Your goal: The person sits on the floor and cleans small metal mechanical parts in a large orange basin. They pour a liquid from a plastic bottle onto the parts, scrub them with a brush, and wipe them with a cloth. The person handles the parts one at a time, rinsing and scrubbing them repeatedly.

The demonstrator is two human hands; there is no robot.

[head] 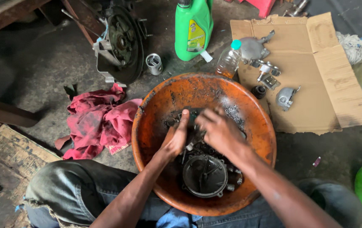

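A large orange basin (155, 101), blackened with grime inside, sits between my knees. It holds dark liquid and several greasy metal engine parts, among them a round black housing (205, 176) near its front. My left hand (176, 137) is in the basin with its fingers curled around a small dark part. My right hand (216, 128) is next to it, motion-blurred, pressed on the same cluster of parts. What lies under the right palm is hidden.
A red rag (98, 122) lies left of the basin. Behind it stand a brake disc assembly (122, 42), a small metal cylinder (154, 64), a green jug (192, 27) and a plastic bottle (228, 60). Flattened cardboard (316, 76) at right carries several clean metal parts (285, 98).
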